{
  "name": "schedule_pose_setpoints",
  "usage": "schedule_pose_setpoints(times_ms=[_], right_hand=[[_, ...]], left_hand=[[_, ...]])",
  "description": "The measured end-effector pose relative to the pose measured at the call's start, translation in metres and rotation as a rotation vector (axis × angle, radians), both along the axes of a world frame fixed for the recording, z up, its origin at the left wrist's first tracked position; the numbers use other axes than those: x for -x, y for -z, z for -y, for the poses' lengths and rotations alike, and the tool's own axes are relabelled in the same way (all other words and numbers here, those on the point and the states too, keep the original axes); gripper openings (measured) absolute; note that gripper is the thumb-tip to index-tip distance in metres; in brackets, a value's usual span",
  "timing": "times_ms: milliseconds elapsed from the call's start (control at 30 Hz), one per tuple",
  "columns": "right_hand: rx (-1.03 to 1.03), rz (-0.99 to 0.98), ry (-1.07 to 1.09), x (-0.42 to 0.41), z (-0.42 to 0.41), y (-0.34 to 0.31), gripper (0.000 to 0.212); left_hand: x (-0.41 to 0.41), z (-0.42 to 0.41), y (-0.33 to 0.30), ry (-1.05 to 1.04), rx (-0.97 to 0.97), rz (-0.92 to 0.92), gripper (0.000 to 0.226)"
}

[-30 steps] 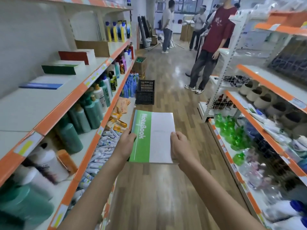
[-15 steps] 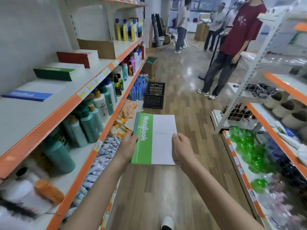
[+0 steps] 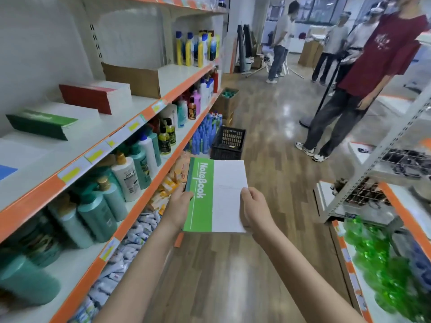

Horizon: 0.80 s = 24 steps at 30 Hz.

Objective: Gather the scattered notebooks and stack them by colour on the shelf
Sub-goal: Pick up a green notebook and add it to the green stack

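I hold a green and white notebook flat in front of me over the aisle. My left hand grips its green spine edge and my right hand grips its white right edge. On the upper left shelf lie a stack of green notebooks, a stack of red notebooks beyond it, and a blue notebook at the left edge of view.
Bottles fill the lower left shelves. A black crate stands on the wooden floor ahead. A person in a red shirt stands at the right, others farther back. A white rack with green bottles lines the right side.
I have moved forward along the aisle, so the shelf stacks are nearer and more to my left. The notebook stays held in both hands.
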State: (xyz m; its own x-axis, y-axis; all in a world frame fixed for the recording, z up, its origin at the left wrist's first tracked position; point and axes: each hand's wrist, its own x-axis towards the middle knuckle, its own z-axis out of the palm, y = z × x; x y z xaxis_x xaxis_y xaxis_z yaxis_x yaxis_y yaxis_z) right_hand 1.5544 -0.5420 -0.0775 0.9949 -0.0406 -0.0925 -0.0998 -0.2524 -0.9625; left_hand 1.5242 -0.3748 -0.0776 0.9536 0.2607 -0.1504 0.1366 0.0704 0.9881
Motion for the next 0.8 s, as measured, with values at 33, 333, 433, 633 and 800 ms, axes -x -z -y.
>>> schedule_pose_setpoints(times_ms=[33, 333, 433, 633, 800], right_hand=[[-0.002, -0.007, -0.011, -0.012, -0.001, 0.002, 0.028], [0.013, -0.007, -0.110, -0.142, -0.028, 0.019, 0.028], [0.032, 0.022, -0.162, -0.196, -0.047, 0.017, 0.030], [0.031, 0.056, -0.290, -0.285, -0.091, 0.005, 0.029], [0.024, 0.033, -0.456, -0.330, -0.132, -0.005, 0.022]], left_hand=[[-0.010, -0.001, 0.002, -0.014, -0.005, -0.005, 0.024], [-0.124, -0.026, 0.018, -0.109, 0.013, -0.058, 0.021], [-0.169, -0.041, 0.016, -0.157, 0.008, -0.040, 0.017], [-0.241, -0.075, 0.005, -0.304, -0.005, -0.018, 0.021], [-0.270, -0.109, 0.001, -0.430, -0.036, -0.017, 0.021]])
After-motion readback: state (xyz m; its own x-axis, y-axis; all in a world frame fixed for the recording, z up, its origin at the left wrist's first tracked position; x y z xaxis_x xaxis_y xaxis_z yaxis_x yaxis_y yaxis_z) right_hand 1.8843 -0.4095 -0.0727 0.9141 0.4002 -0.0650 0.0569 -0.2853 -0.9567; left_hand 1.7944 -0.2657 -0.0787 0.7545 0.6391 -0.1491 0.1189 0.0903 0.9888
